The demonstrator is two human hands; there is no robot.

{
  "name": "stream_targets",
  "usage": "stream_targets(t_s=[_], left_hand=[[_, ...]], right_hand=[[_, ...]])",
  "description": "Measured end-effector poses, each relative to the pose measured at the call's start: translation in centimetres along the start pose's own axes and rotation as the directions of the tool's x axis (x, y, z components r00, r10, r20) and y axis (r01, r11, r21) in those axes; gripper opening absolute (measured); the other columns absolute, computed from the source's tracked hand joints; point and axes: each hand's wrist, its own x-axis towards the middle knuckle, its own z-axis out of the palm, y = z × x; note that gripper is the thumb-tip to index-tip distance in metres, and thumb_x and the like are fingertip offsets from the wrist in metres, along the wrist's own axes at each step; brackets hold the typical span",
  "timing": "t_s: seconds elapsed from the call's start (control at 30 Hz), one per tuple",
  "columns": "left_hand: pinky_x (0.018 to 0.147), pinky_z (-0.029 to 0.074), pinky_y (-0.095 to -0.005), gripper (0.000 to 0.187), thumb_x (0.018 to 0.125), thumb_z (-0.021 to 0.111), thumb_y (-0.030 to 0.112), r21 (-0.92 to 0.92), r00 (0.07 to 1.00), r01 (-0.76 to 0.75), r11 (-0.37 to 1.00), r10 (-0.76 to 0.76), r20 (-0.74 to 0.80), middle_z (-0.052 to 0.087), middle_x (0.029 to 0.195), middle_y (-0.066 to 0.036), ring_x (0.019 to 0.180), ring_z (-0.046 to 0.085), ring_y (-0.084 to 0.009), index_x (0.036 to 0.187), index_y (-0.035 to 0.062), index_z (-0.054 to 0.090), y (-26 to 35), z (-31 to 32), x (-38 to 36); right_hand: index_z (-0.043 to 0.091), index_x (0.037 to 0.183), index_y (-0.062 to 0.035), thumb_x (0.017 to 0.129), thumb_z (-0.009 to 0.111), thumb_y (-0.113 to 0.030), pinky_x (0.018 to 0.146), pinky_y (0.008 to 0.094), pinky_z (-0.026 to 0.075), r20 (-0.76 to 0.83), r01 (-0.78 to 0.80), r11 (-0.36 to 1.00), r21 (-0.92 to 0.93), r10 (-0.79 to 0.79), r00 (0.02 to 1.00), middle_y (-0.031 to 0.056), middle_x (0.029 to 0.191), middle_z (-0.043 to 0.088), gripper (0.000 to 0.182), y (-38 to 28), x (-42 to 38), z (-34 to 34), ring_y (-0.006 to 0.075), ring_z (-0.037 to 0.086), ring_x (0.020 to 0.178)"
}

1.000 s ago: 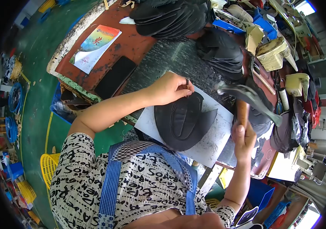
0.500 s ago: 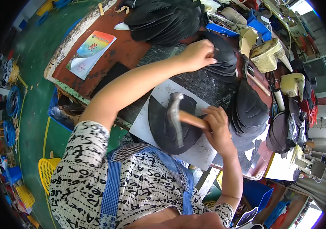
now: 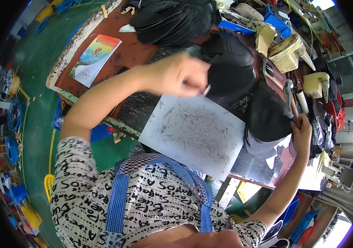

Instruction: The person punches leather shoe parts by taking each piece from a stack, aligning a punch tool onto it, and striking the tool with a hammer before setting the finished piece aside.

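My right hand (image 3: 302,127) grips a hammer (image 3: 289,93) at the right, its metal head pointing away from me. Beside those fingers lies a pile of dark curved pieces (image 3: 269,111), a black one on top. Blurred by motion, my left hand (image 3: 180,76) has its fingers curled, with the fingertips at the near edge of a black piece (image 3: 229,82). That piece overlaps the stack of black pieces (image 3: 230,47) behind it. Between my hands and closer to me is a pale board (image 3: 193,132), its middle covered in grey dent marks.
A large heap of black pieces (image 3: 172,20) lies at the far side. A colourful booklet (image 3: 96,58) rests on the red-brown table at left. Yellow tape-wrapped forms (image 3: 285,53), a blue bin (image 3: 276,22) and tools crowd the right side.
The black piece that lay on the pale board is gone from it. My right hand moved right with the hammer to the pile. My left hand came back toward me, a black piece shifting with it.
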Motion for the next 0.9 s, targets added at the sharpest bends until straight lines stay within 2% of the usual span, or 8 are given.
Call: stream_targets(t_s=[0.13,0.17,0.23,0.27,0.3,0.37,0.67,0.9], left_hand=[[0.114,0.028,-0.0527,0.007,0.075,0.073,0.008,0.12,0.89,0.165,0.979,-0.2,0.41,0.07,0.101,-0.006,0.11,0.063,-0.0213,0.079,0.0065,0.068,2.4,1.4,-8.1],[0.115,0.026,-0.0541,0.007,0.076,0.073,0.011,0.118,0.88,0.223,0.968,-0.252,0.402,0.069,0.106,-0.007,0.118,0.057,-0.0217,0.078,0.0066,0.068,2.5,0.7,-9.1],[0.111,0.033,-0.0493,0.014,0.075,0.075,0.016,0.185,0.9,0.26,0.948,-0.308,0.309,0.067,0.112,-0.007,0.129,0.046,-0.0239,0.074,0.0054,0.067,2.7,-0.6,-9.8],[0.092,0.048,-0.038,0.017,0.078,0.075,0.018,0.055,0.933,0.325,0.944,-0.33,0.145,0.069,0.102,-0.006,0.105,0.059,-0.0224,0.075,0.0036,0.067,2.8,-0.6,-9.5],[0.081,0.048,-0.0326,0.017,0.081,0.074,0.018,-0.012,0.877,0.48,0.877,-0.48,0.032,0.069,0.096,-0.005,0.091,0.06,-0.0185,0.077,0.0026,0.067,2.2,-0.1,-9.2],[0.063,0.048,-0.0218,0.018,0.089,0.07,0.017,-0.363,0.69,0.637,0.68,-0.713,-0.125,0.068,0.082,-0.004,0.067,0.059,-0.0071,0.084,0.0,0.068,1.3,1.8,-7.5],[0.072,0.056,-0.0249,0.015,0.091,0.066,0.012,-0.661,0.684,0.474,0.581,-0.716,-0.139,0.069,0.085,-0.007,0.076,0.066,-0.0104,0.099,-0.0013,0.068,-3.1,7.9,-5.2],[0.073,0.054,-0.0253,0.016,0.091,0.068,0.012,-0.586,0.684,0.516,0.625,-0.712,-0.157,0.069,0.084,-0.006,0.081,0.066,-0.0102,0.096,-0.0025,0.068,-2.5,7.9,-5.1]], right_hand=[[0.053,0.085,0.0028,0.077,0.07,0.002,0.08,0.0394,0.045,-0.221,0.227,0.971,-0.072,-0.237,0.946,0.0153,0.095,0.059,0.019,-0.7,-1.8,2.0,0.0309,0.058,0.088],[0.057,0.092,0.0008,0.083,0.067,-0.006,0.059,0.0321,0.037,-0.205,0.287,0.958,0.004,-0.28,0.938,0.008,0.084,0.053,0.015,-1.7,-2.7,3.0,0.0179,0.047,0.066],[0.06,0.09,-0.0031,0.091,0.063,-0.015,0.054,0.0265,0.035,0.063,-0.007,0.983,0.182,-0.004,0.998,0.0006,0.066,0.053,0.012,-5.5,-5.6,4.2,0.0084,0.044,0.059],[0.059,0.086,-0.0028,0.093,0.061,-0.016,0.051,0.0247,0.033,0.075,0.064,0.899,0.434,-0.106,0.991,-0.0023,0.061,0.05,0.015,-6.6,-6.7,6.0,0.0056,0.041,0.056],[0.056,0.08,-0.0031,0.093,0.061,-0.017,0.05,0.0246,0.033,0.224,-0.09,0.886,0.454,-0.016,0.975,-0.0018,0.061,0.049,0.02,-9.6,-7.8,5.9,0.0045,0.041,0.057],[0.052,0.076,-0.0019,0.092,0.063,-0.018,0.048,0.0279,0.029,0.233,0.051,0.896,0.441,-0.169,0.958,-0.0004,0.058,0.045,0.025,-12.0,-8.4,7.5,0.0071,0.036,0.056],[0.05,0.076,0.0031,0.089,0.067,-0.02,0.048,0.0373,0.035,0.335,0.065,0.931,0.359,-0.194,0.922,0.0183,0.054,0.042,0.031,-13.8,-8.0,10.9,0.0281,0.033,0.049],[0.049,0.074,0.0006,0.09,0.068,-0.022,0.046,0.0322,0.029,0.308,0.089,0.902,0.422,-0.235,0.922,0.0074,0.053,0.034,0.034,-13.4,-6.7,10.0,0.0129,0.03,0.051]])
